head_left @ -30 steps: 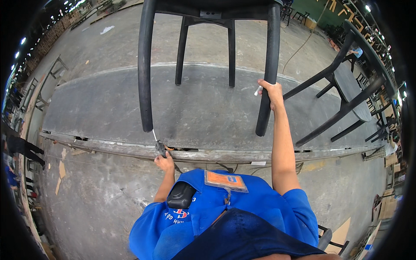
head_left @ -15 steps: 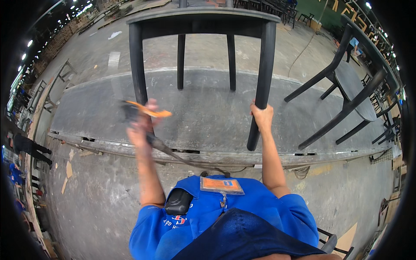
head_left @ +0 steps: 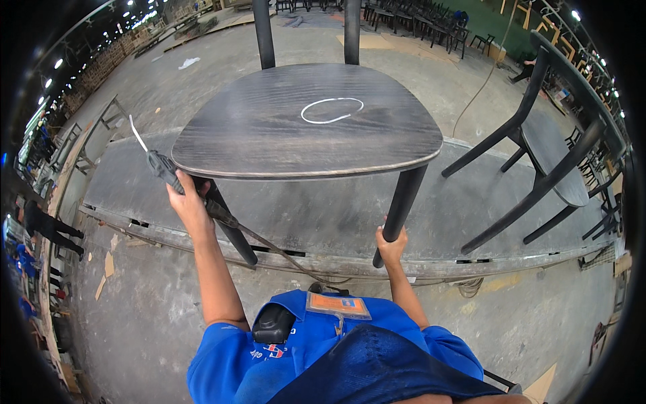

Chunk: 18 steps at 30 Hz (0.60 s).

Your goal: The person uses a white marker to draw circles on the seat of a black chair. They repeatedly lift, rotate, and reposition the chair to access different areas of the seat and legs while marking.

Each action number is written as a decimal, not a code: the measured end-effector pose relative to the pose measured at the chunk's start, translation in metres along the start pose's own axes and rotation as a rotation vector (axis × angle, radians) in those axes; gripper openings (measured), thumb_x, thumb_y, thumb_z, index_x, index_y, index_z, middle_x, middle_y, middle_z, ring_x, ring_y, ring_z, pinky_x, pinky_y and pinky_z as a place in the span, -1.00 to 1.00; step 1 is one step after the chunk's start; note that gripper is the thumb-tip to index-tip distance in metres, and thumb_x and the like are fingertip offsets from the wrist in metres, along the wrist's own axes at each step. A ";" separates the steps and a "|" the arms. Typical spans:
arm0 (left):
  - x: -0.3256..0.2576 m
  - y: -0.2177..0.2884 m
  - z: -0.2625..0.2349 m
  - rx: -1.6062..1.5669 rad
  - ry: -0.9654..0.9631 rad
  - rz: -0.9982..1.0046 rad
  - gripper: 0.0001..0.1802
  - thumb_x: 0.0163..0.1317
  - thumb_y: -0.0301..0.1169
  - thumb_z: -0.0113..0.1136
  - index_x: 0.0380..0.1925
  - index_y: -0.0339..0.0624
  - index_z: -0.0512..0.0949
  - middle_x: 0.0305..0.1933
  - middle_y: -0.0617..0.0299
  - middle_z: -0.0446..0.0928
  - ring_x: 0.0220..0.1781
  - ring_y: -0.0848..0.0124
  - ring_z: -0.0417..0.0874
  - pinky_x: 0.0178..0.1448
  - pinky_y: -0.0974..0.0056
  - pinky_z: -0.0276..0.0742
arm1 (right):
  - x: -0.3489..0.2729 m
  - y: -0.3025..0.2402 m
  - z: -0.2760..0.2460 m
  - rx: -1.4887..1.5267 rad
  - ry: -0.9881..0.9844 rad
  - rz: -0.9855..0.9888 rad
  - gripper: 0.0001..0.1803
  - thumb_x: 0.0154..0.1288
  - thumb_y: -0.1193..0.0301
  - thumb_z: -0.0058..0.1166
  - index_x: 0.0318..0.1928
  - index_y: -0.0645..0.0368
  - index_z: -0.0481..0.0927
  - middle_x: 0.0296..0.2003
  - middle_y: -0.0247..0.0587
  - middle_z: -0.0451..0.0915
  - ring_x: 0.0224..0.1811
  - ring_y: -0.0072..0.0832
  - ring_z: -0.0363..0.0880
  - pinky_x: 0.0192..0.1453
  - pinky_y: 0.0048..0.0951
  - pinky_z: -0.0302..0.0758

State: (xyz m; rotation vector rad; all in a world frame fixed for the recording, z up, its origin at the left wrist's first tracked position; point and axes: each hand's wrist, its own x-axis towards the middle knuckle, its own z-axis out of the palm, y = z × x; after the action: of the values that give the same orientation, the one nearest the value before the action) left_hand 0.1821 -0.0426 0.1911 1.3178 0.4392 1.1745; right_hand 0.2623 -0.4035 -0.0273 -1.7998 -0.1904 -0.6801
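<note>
A black wooden chair stands on a low grey platform (head_left: 323, 215) right in front of me; its dark seat (head_left: 296, 128) carries a white chalk loop (head_left: 332, 110). My left hand (head_left: 188, 202) is raised beside the front left leg (head_left: 232, 229) and grips an air blow gun (head_left: 165, 168) with a thin pale nozzle pointing up and left; a hose (head_left: 269, 246) trails from it toward my chest. My right hand (head_left: 391, 244) is wrapped around the lower part of the chair's front right leg (head_left: 400, 205).
A second black chair (head_left: 545, 161) stands on the platform at the right. The platform's front edge (head_left: 269, 256) runs across just ahead of me, above a dusty concrete floor with wood scraps. More chairs line the far background, and people stand at the far left.
The view has tipped down onto the chair seat. My left hand has risen beside the front left leg with the blow gun. My right hand has stayed on the front right leg, now lower.
</note>
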 end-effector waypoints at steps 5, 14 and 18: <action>0.008 -0.032 0.002 -0.085 0.000 0.009 -0.55 0.37 -0.08 0.06 0.02 -0.20 0.37 -0.16 0.24 0.53 -0.23 0.50 0.57 -0.30 0.44 0.53 | -0.001 0.029 0.018 -0.054 0.006 -0.078 -0.76 -0.03 0.46 0.26 -0.38 0.31 0.50 -0.45 -0.07 0.48 -0.44 -0.20 0.53 -0.32 -0.28 0.44; 0.078 0.030 -0.021 0.498 -0.092 0.188 -0.51 0.40 0.00 -0.08 -0.16 -0.26 0.49 -0.35 0.19 0.61 -0.35 0.49 0.63 -0.54 0.45 0.42 | -0.001 0.052 0.054 0.028 -0.004 -0.045 -0.73 -0.03 0.43 0.27 -0.34 0.31 0.50 -0.48 -0.08 0.49 -0.48 -0.21 0.55 -0.33 -0.28 0.47; 0.155 0.085 0.025 0.752 -0.531 0.228 -0.41 0.31 0.15 -0.05 -0.35 -0.22 0.55 -0.51 0.28 0.57 -0.50 0.53 0.57 -0.58 0.43 0.37 | -0.002 0.054 0.051 -0.022 -0.032 -0.047 -0.72 -0.03 0.42 0.26 -0.32 0.31 0.51 -0.46 -0.04 0.50 -0.45 -0.14 0.55 -0.31 -0.25 0.48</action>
State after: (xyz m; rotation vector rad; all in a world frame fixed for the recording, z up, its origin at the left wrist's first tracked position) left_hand 0.2309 0.0610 0.3280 2.3052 0.3515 0.7986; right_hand 0.3033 -0.3750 -0.0826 -1.8327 -0.2482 -0.6886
